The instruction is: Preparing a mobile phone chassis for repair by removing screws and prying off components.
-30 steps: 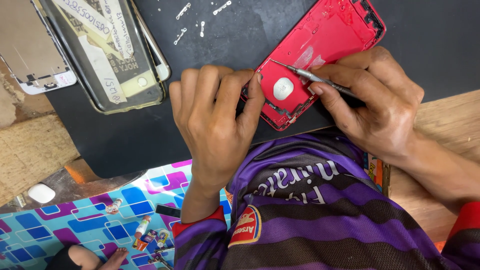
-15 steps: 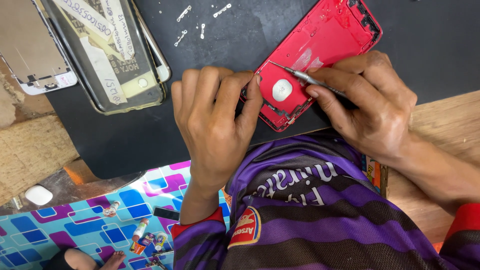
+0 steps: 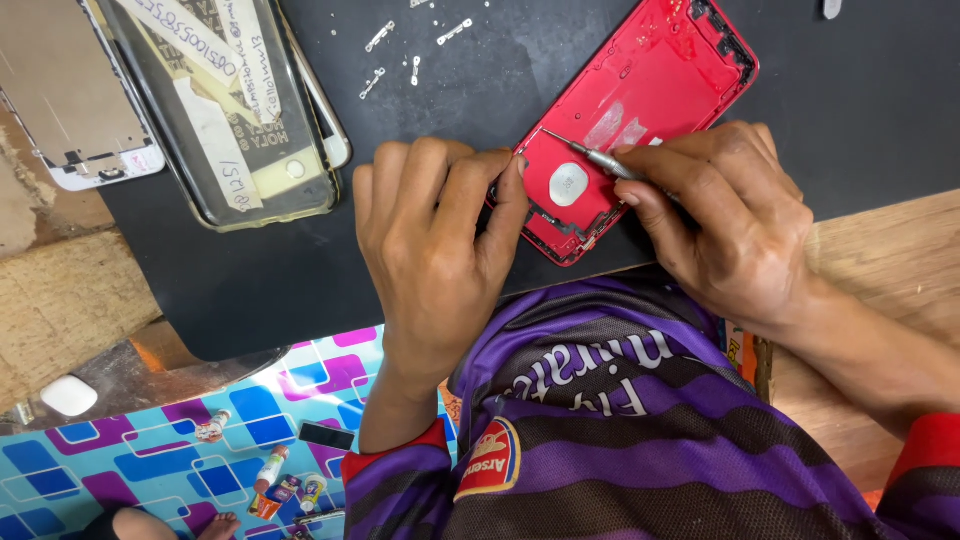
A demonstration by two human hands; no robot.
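Note:
A red phone back housing (image 3: 655, 95) lies open side up on a black mat (image 3: 250, 270), with a white round part near its lower end. My left hand (image 3: 435, 255) rests on the mat, its fingers pressing the housing's lower left edge. My right hand (image 3: 725, 225) grips a thin metal screwdriver (image 3: 590, 155), whose tip points into the housing just above the white part.
A clear phone case (image 3: 225, 110) with taped paper strips and a white phone frame (image 3: 70, 120) lie at the upper left. Small metal brackets (image 3: 415, 45) are scattered on the mat. A wooden tabletop (image 3: 880, 260) shows at right. Below lies a blue patterned floor mat (image 3: 180, 440).
The view has shifted slightly. The screwdriver tip has moved a little inside the housing. Both hands keep their hold.

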